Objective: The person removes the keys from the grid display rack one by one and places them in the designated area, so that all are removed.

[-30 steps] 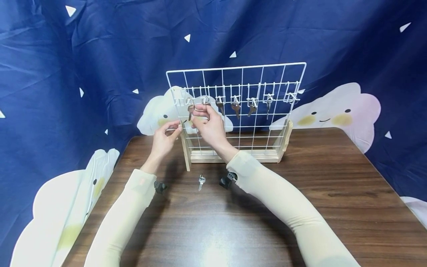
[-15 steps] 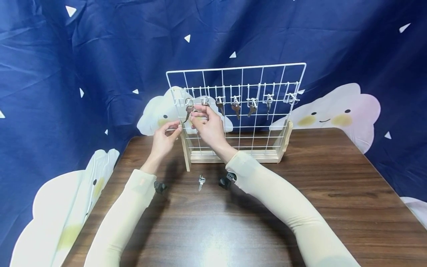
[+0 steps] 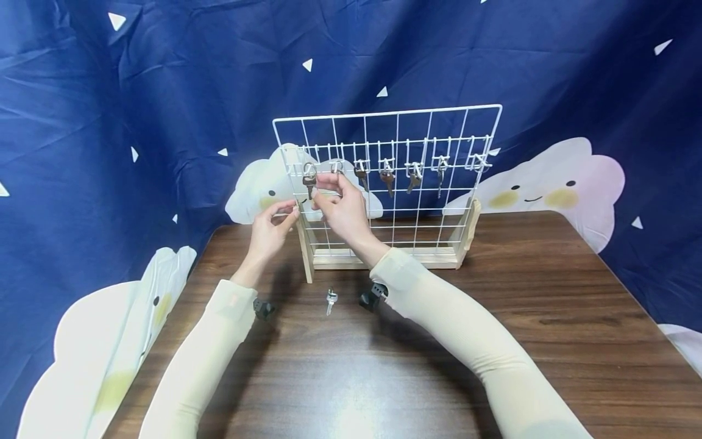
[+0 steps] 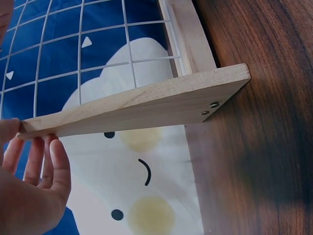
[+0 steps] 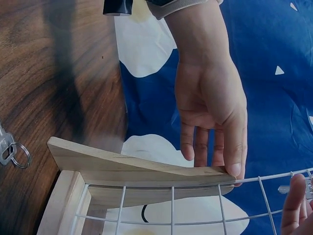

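The left hand (image 3: 269, 228) pinches the top end of the pale wooden side support (image 4: 137, 105) of a white wire grid rack (image 3: 395, 210), thumb on one side and fingers on the other. The right hand (image 3: 348, 207) is raised in front of the rack's left part, its thumb and fingers apart. Right at its fingertips hangs the leftmost key (image 3: 309, 181), by its ring on a white hook. Part of another hanging key is hidden behind the right fingers. In the right wrist view, the right hand's fingers (image 5: 293, 205) show only at the right edge.
Several more keys, among them a brown key (image 3: 387, 178), hang on hooks farther right along the rack. A silver key (image 3: 331, 300) with a ring lies on the dark wooden table (image 3: 521, 292) before the rack. A blue curtain (image 3: 192, 79) hangs behind.
The leftmost key has shifted slightly left, tilting half a second ago and hanging straighter now. The right hand has barely moved; the left hand stays on the wooden support.
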The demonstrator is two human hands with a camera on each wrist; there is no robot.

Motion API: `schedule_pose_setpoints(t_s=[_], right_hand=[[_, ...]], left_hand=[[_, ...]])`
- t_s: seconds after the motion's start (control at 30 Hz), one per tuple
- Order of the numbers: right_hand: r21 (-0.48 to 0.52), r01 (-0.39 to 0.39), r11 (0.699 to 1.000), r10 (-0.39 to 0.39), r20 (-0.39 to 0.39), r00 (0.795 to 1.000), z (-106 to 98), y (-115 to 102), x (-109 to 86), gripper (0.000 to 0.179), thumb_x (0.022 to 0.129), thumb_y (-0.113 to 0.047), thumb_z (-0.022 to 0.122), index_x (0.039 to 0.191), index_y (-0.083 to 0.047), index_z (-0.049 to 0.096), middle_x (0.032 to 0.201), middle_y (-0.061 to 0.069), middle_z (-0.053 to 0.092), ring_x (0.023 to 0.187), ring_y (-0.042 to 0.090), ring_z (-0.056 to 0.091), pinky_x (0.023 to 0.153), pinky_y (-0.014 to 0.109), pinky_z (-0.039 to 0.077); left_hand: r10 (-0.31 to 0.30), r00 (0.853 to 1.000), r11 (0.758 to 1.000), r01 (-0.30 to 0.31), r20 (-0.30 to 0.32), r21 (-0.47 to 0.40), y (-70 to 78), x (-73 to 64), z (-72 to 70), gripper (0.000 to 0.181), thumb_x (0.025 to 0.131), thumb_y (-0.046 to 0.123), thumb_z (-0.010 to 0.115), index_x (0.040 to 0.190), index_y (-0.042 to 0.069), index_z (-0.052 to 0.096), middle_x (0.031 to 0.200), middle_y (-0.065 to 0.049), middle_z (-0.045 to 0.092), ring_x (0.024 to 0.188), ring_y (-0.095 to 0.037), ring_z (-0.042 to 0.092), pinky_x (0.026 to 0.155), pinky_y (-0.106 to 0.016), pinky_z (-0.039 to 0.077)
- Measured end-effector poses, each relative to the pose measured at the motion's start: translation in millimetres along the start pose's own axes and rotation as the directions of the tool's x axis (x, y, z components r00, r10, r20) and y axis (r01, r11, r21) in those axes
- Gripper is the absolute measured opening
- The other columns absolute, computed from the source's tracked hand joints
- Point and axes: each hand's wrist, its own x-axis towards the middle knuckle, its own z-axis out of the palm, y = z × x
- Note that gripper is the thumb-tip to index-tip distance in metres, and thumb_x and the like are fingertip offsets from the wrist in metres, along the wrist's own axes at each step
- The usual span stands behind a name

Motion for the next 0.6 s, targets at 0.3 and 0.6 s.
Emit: schedule_pose_setpoints(t_s=[0.3, 0.6], right_hand=[[-0.014, -0.022, 1.0, 0.022, -0.013, 1.0, 2.8, 0.3, 3.4, 0.03, 0.092, -0.016, 0.069, 0.122, -0.015, 0.066, 0.114, 0.006, 0.072, 0.072, 0.011, 0.072, 0.052, 0.031, 0.06], [-0.04, -0.006, 0.999, 0.004, -0.04, 0.999, 3.8, 0.9, 6.7, 0.027, 0.093, -0.016, 0.07, 0.12, -0.015, 0.069, 0.106, 0.008, 0.073, 0.069, 0.013, 0.071, 0.05, 0.028, 0.057]], left_hand=[[0.008, 1.0, 1.0, -0.008, 0.001, -0.018, -1.3, -0.4, 0.0, 0.036, 0.094, 0.007, 0.067, 0.127, -0.007, 0.062, 0.119, -0.031, 0.065, 0.101, -0.048, 0.068, 0.068, -0.011, 0.057], [0.006, 1.0, 1.0, -0.006, 0.001, 0.005, -0.6, -0.3, 0.7, 0.036, 0.095, 0.009, 0.067, 0.128, -0.006, 0.062, 0.118, -0.03, 0.066, 0.099, -0.042, 0.069, 0.069, -0.011, 0.057]])
